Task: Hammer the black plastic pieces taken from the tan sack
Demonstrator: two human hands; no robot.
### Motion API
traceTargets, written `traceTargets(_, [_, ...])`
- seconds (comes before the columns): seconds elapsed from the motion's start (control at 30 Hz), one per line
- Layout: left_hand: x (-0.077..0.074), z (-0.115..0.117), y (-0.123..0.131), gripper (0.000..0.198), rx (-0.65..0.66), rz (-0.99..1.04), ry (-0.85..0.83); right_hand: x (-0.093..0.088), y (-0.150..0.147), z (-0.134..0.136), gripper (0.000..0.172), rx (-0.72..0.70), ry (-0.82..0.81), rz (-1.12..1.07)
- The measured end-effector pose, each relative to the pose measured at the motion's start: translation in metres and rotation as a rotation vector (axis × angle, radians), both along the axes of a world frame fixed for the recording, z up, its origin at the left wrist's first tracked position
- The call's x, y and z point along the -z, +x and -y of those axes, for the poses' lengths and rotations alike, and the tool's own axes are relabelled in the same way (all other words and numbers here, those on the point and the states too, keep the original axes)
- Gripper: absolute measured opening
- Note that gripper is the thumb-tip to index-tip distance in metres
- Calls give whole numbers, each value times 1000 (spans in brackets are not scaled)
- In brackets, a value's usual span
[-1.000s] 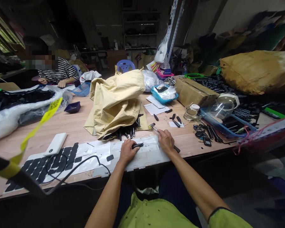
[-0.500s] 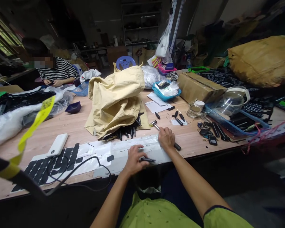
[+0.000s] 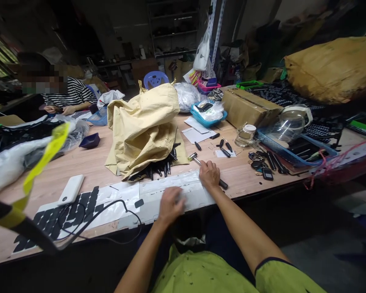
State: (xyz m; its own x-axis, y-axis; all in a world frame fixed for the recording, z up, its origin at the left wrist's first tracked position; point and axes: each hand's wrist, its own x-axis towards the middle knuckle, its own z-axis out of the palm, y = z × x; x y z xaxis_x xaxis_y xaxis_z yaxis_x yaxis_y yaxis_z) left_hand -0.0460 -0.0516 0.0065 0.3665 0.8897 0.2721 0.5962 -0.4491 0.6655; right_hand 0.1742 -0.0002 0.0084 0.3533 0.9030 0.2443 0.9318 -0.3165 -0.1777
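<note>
My right hand (image 3: 210,175) is wrapped round the shaft of a small hammer (image 3: 197,160), whose head points up and left and whose black handle end shows past the wrist. Motion smears my left hand (image 3: 171,203), which is over the grey board (image 3: 152,204) at the table's front edge; its fingers are blurred and no object shows in it. Beyond both hands lies a cream cloth sack (image 3: 143,126), with several black pointed parts (image 3: 164,167) spilling from its mouth.
A power bank (image 3: 71,189) with a black cable lies left, beside sheets of black stickers (image 3: 88,205). To the right are a glass jar (image 3: 245,136), keys (image 3: 258,162), a blue basket (image 3: 320,156) and a cardboard box (image 3: 247,106). Another person sits at the far left.
The black part that was in my left hand no longer shows, and that hand has blurred. My right hand keeps the hammer. The whole view has shifted slightly.
</note>
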Motion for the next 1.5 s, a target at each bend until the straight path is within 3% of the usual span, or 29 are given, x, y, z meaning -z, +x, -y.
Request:
traceTargets(0.1, [-16, -47, -24, 28, -522, 49, -26, 2, 0, 0, 34, -9, 23, -3])
traceTargets(0.17, [-27, -75, -38, 31, -782, -37, -123, 2, 0, 0, 34, -14, 31, -4])
traceTargets(0.23, [-36, -96, -47, 34, -917, -140, -236, 1, 0, 0, 33, -14, 23, -5])
traceTargets(0.3, [-41, -110, -50, 35, -949, -194, -295, -1, -1, 0, 33, -11, 9, -6])
traceTargets(0.43, [-42, -115, -50, 31, -908, -204, -310, -5, -2, 0, 34, -2, -17, -7])
traceTargets(0.57, [-42, -94, -52, 22, -842, -189, -266, -7, -3, 0, 34, -7, -28, -16])
traceTargets(0.63, [-40, -78, -47, 16, -698, -186, -155, -7, -3, 0, 34, -8, -22, -18])
traceTargets(0.77, [-31, -57, -22, 7, -287, -236, -29, -6, -3, -1, 35, 2, -12, -16])
traceTargets(0.87, [-18, -54, -9, 8, -148, -260, -28, -5, -3, 0, 35, 3, -10, -13])
traceTargets(1.07, [0, -61, -17, 12, -58, -180, -2, -10, -2, 0, 36, 0, -21, -35])
traceTargets(1.2, [-1, -62, -17, 14, -66, -176, -55, -22, 8, 2, 37, -3, -57, -134])
traceTargets(1.3, [-3, -61, -13, 16, -72, -170, -105, -27, 13, 13, 39, -24, 44, -255])
traceTargets(1.4, [-3, -61, -10, 16, -87, -163, -133, -26, 6, 36, 38, -198, 217, -452])
traceTargets(1.5, [-2, -61, -9, 15, -102, -145, -145, -23, -14, 60, 37, -421, 281, -616])
